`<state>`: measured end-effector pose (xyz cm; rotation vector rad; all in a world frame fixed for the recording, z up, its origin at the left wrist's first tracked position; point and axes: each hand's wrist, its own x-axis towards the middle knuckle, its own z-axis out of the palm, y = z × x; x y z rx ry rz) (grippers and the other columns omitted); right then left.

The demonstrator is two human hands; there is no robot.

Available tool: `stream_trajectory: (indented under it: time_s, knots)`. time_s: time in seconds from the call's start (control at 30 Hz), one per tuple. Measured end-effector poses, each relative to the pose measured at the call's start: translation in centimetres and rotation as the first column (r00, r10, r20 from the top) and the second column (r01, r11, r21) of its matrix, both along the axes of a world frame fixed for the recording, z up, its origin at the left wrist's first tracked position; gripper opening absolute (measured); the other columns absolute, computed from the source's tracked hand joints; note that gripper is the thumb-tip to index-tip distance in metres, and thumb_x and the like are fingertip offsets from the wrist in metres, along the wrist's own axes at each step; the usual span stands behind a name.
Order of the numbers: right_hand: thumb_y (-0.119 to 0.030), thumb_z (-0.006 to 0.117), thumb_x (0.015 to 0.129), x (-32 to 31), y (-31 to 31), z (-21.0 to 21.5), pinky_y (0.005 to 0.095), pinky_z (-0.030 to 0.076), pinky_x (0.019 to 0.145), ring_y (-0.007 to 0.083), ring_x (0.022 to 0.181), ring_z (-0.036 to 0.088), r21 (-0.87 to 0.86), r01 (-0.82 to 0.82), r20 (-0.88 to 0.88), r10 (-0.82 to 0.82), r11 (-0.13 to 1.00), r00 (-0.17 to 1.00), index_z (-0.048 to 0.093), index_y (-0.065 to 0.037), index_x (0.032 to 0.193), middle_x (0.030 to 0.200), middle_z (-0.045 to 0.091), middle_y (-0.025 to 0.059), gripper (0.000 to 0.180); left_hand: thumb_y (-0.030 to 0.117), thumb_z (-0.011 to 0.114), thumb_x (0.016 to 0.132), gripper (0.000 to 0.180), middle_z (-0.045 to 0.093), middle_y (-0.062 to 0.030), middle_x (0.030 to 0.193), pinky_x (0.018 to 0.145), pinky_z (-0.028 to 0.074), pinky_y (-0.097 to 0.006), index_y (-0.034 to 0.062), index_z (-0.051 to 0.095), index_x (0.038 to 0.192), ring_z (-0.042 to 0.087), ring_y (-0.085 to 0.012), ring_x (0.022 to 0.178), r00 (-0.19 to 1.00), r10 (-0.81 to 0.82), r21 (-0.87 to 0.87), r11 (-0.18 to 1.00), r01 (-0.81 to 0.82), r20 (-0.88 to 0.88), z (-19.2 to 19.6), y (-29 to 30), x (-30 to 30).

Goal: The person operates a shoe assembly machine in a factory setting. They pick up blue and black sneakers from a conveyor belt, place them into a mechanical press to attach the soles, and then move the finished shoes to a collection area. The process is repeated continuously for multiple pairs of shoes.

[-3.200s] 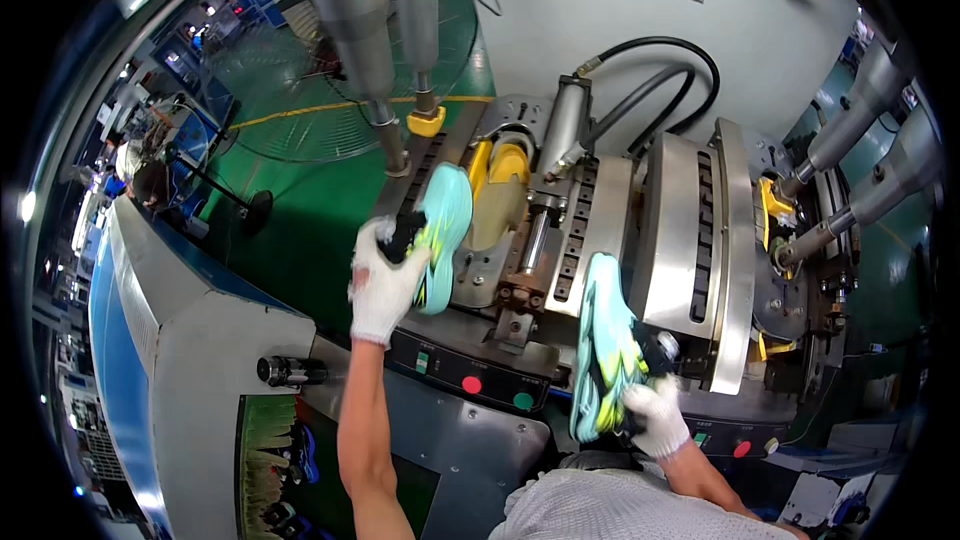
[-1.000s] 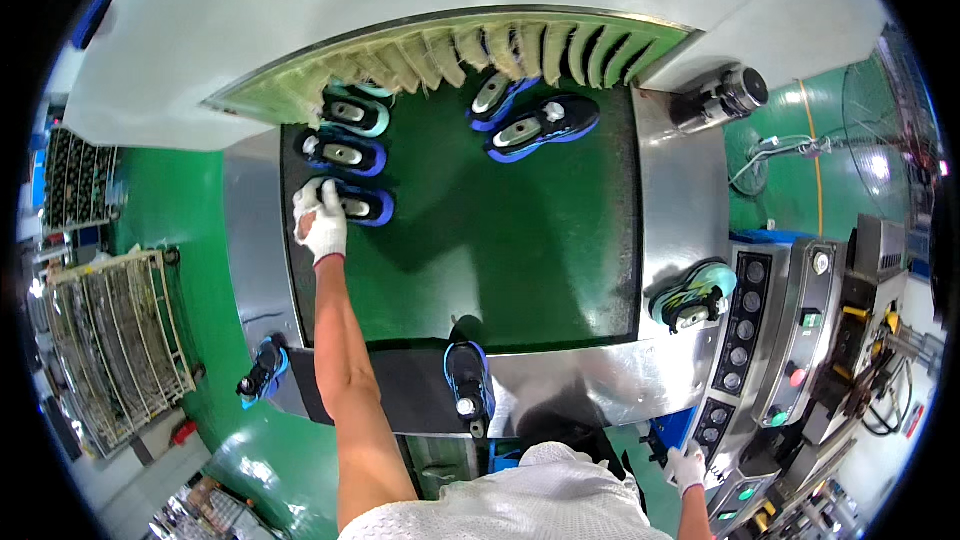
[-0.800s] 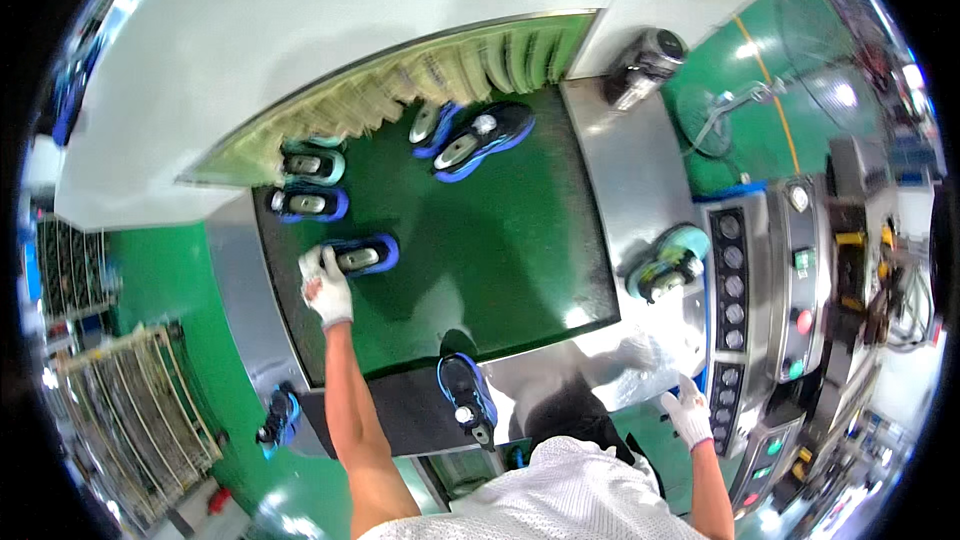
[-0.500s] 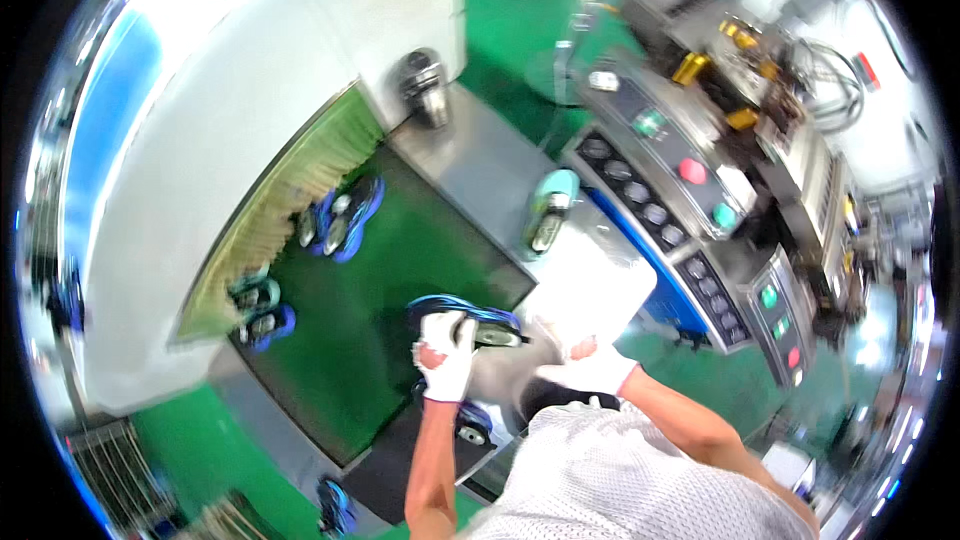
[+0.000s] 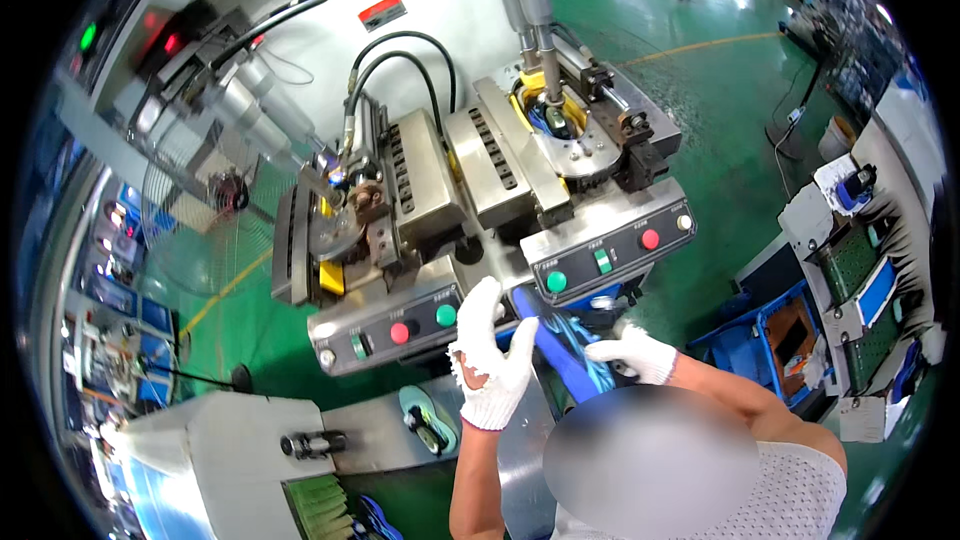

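My left hand (image 5: 490,355), in a torn white glove, is raised with fingers and thumb apart. It holds nothing and is in front of the machine's control panels, near a green button (image 5: 446,316). Close beside its thumb is a blue shoe (image 5: 568,345) with its sole side turned toward that hand. My right hand (image 5: 637,352), also white-gloved, is closed on the shoe from the right. Its fingertips lie over the dark opening, where part of the grip is hidden. Beyond both hands stands a two-station metal machine (image 5: 490,165), with another shoe (image 5: 556,122) seated in its right station.
A teal shoe (image 5: 428,420) lies on the grey metal ledge (image 5: 375,440) at lower left, with a dark shoe last (image 5: 313,444) beside it. To the right stands a blue bin (image 5: 735,350). A wire-guarded fan (image 5: 215,190) stands at left.
The view has swung from the conveyor to the machine. My left hand has let go of the blue shoe. My right hand now holds it.
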<state>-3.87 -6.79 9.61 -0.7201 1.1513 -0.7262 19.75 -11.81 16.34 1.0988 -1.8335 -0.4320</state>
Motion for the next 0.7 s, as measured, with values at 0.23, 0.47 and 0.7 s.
stream_trajectory:
  time_s: [0.23,0.47,0.7]
  knots:
    - [-0.023,0.077,0.086,-10.6,-2.0,-1.9,0.0175,0.036,0.043,0.0016,0.063,0.058,0.008,0.444,0.43,-0.403,0.896,0.808,0.057,-0.012,0.134,0.095,0.066,-0.0054,0.053,0.004,0.068,0.095,0.057,0.053,-0.0192,0.145,0.11,0.049,-0.041,0.0003,0.046,0.147,0.058,-0.0301,0.131,0.971,0.027,0.317,0.947,0.051,-0.239,-1.9,-12.3,-10.2]
    - [-0.022,0.079,0.083,-18.8,-4.5,-0.9,0.0236,0.041,0.05,0.0076,0.074,0.053,0.028,0.642,0.178,-0.636,0.766,0.751,0.051,-0.011,0.145,0.112,0.063,0.0021,0.068,0.039,0.07,0.095,0.077,0.056,-0.026,0.143,0.112,0.046,-0.041,-0.0039,0.04,0.151,0.056,-0.0329,0.134,0.999,0.037,0.472,0.88,-0.044,0.024,-9.7,-32.0,-23.4]
    - [-0.008,0.076,0.083,-21.5,-2.3,-0.5,0.0248,0.04,0.047,0.0054,0.06,0.053,0.19,0.758,0.079,-0.78,0.623,0.621,0.054,-0.004,0.137,0.087,0.065,-0.0008,0.059,0.045,0.079,0.076,0.087,0.063,-0.0306,0.131,0.106,0.048,-0.046,-0.0067,0.046,0.137,0.061,-0.0433,0.125,0.872,0.29,0.497,0.73,-0.468,0.395,-16.5,-46.6,-29.6]
